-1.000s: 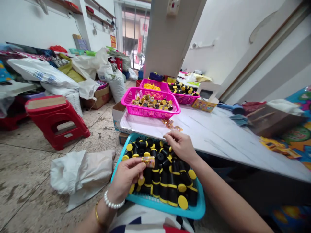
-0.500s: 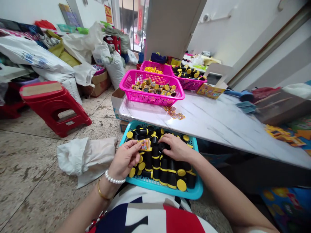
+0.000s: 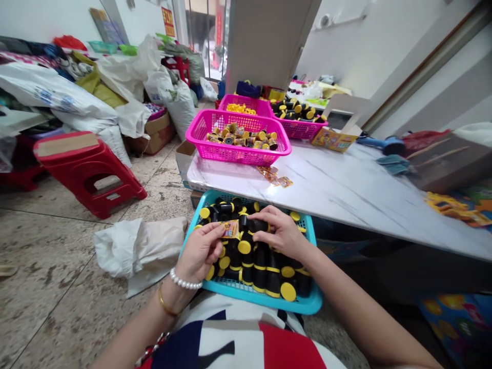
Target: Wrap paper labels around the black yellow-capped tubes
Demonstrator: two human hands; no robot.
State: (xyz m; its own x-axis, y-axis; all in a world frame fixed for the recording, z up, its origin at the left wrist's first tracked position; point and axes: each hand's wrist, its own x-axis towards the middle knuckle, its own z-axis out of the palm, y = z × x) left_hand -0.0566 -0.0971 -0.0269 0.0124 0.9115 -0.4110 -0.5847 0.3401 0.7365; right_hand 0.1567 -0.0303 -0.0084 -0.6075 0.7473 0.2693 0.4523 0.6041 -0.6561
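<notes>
A printed orange-and-yellow label (image 3: 231, 229) is pinched between the thumb and fingers of my left hand (image 3: 203, 249), above the left half of a turquoise basket (image 3: 317, 302). My right hand (image 3: 282, 233) is curled over the basket's middle. A black canister (image 3: 262, 225) lies between its thumb and fingers, partly hidden by them. Just left of those fingertips is another black canister (image 3: 244, 222). A yellow-capped canister (image 3: 245, 247) points its cap toward me below the label. Many more black canisters with yellow caps (image 3: 288, 291) fill the basket.
A white marbled table (image 3: 330, 189) stands beyond the basket, with loose labels (image 3: 273, 177) near its edge. On it a pink basket (image 3: 238, 156) holds small labelled canisters. A red stool (image 3: 90, 171) and a white sack (image 3: 140, 251) are on the floor to the left.
My right fingers have risen slightly and spread wider around a black canister. A yellow cap now shows below them. My left hand still pinches the label at nearly the same spot.
</notes>
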